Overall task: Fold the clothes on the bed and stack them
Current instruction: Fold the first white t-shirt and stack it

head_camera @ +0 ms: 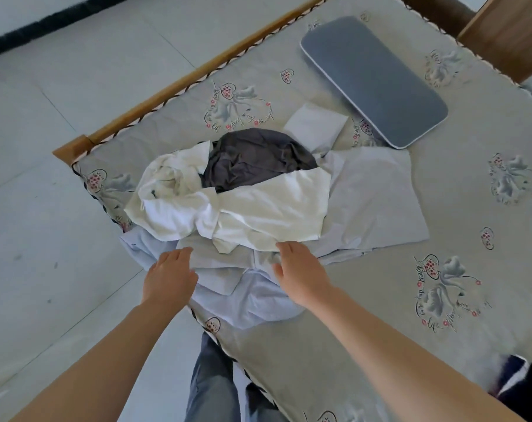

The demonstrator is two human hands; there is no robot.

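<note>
Both hands are reaching up from the lower middle of the frame onto the near edge of the pile of clothes (243, 214). The left hand (170, 277) is lying relaxed, fingers loosely spread, on the pale blue garment (252, 296); the right hand (298, 272) is pressing the same cloth just under the white garment (267, 213), though whether it is pinching a fold I cannot tell. The pile is sitting directly beyond both hands, at centre frame on the bed (395, 315), spreading rightward. A dark grey garment (255, 159) is lying farther up, and a grey pillow (374, 80) is resting at upper right.
</note>
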